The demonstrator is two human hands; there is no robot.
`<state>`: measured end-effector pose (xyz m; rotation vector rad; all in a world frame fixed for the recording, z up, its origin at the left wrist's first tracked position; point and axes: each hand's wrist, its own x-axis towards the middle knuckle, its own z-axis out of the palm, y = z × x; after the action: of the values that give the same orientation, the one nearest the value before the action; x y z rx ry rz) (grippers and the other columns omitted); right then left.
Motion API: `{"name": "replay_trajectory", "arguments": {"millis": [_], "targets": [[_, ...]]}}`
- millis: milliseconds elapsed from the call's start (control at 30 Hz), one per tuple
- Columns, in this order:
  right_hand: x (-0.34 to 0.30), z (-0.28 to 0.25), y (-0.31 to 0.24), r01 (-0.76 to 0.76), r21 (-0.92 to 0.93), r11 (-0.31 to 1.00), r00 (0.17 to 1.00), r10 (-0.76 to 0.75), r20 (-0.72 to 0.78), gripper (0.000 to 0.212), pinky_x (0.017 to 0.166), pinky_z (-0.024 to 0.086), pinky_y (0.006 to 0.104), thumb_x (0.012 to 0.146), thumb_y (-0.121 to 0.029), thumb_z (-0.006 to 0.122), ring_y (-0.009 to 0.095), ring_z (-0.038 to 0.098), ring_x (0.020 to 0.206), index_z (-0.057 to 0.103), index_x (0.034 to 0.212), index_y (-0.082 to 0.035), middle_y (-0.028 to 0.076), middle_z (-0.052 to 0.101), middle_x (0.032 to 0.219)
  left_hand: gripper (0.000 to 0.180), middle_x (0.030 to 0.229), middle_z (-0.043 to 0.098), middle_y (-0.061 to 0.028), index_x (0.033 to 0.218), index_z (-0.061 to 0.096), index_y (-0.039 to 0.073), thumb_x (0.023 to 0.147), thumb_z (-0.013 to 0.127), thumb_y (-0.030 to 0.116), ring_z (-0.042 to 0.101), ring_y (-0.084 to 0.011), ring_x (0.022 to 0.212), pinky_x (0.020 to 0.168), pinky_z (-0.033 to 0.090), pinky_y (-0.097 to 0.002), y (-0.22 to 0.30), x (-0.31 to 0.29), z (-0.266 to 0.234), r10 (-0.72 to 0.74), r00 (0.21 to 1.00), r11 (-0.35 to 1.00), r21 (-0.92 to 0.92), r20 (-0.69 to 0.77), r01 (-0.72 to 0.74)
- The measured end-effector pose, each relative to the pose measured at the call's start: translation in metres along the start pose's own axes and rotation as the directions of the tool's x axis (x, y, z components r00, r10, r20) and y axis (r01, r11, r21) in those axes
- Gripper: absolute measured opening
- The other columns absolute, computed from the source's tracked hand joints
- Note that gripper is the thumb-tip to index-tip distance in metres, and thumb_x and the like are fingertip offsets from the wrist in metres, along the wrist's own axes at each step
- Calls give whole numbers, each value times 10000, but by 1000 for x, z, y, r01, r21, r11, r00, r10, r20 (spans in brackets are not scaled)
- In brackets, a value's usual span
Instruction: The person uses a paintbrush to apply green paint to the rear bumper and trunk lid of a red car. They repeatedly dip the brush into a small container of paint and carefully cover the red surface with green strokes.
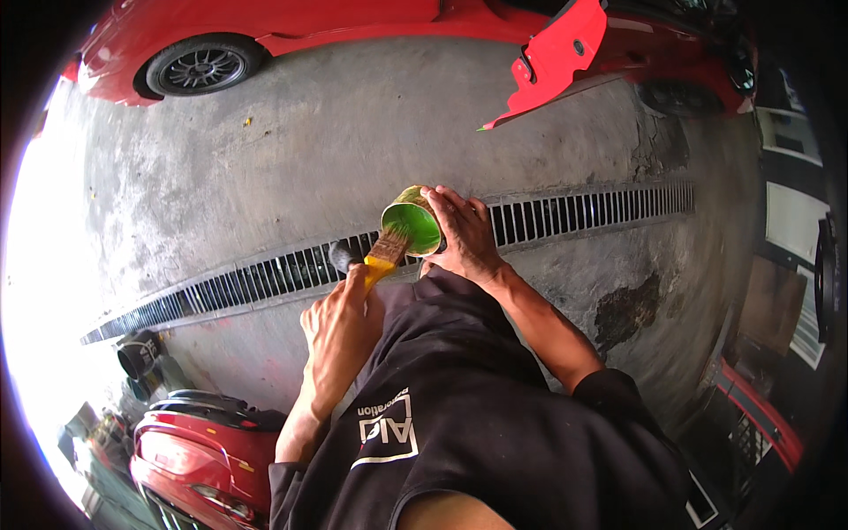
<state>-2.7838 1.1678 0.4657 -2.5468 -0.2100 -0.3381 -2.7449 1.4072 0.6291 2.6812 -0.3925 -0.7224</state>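
Note:
My left hand (340, 331) is closed round the yellow handle of a paintbrush (385, 254). The brush's brown bristles reach into the mouth of a small can (412, 196), whose inside is coated bright green. Wrapped around the can's right side is my right hand (461, 231), tilting its opening toward me. Green paint touches the bristle tips. How much paint the can holds, I cannot tell. Both hands are in front of my dark shirt, above the floor grating.
A slotted metal drain grate (565, 215) crosses the concrete floor (353, 115). A red car (344, 19) stands at the far side, with a loose red body panel (556, 57) in front of it. Another red car part (203, 450) is at the near left, beside dark buckets (140, 355).

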Motion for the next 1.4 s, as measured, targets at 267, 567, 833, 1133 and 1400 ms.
{"name": "replay_trajectory", "arguments": {"millis": [267,567,833,1133,1400], "targets": [[-49,-35,14,51,52,997,999,-52,15,1349,1103,418,500,544,-276,1064,271,531,1474,356,1677,-90,89,592,1571,184,888,777,-130,1024,749,87,955,655,228,766,-382,782,727,572,-547,55,-1,43,163,982,980,98,97,-172],[-129,-43,2,-281,51,958,960,281,-3,1326,1161,388,467,560,-302,1064,291,605,1403,339,1628,0,110,619,1561,171,862,758,-176,1074,779,99,958,689,188,744,-363,702,646,568,-481,52,-62,82,128,990,971,-194,-56,-136],[-246,12,56,-612,297,733,757,652,-50,1337,1108,536,475,644,-298,1038,370,655,1305,246,1675,12,195,654,1435,363,808,581,72,1294,722,-8,1115,651,299,457,-37,667,599,393,-243,9,-87,201,-96,993,689,-716,65,113],[-362,146,261,-703,411,581,571,805,-161,1376,1134,530,520,669,-252,1037,399,615,1339,160,1699,4,266,526,1518,409,934,664,-133,1444,612,-9,1165,545,283,615,-193,812,751,538,-383,-12,115,502,-88,996,838,-541,-11,68],[-416,195,354,-629,694,350,392,914,-105,1389,1139,538,555,708,-125,1005,376,619,1339,55,1720,-76,232,520,1513,396,830,642,-176,1447,556,-6,1161,485,258,608,-238,654,611,507,-429,60,336,682,42,969,924,-361,-244,-131]]}}
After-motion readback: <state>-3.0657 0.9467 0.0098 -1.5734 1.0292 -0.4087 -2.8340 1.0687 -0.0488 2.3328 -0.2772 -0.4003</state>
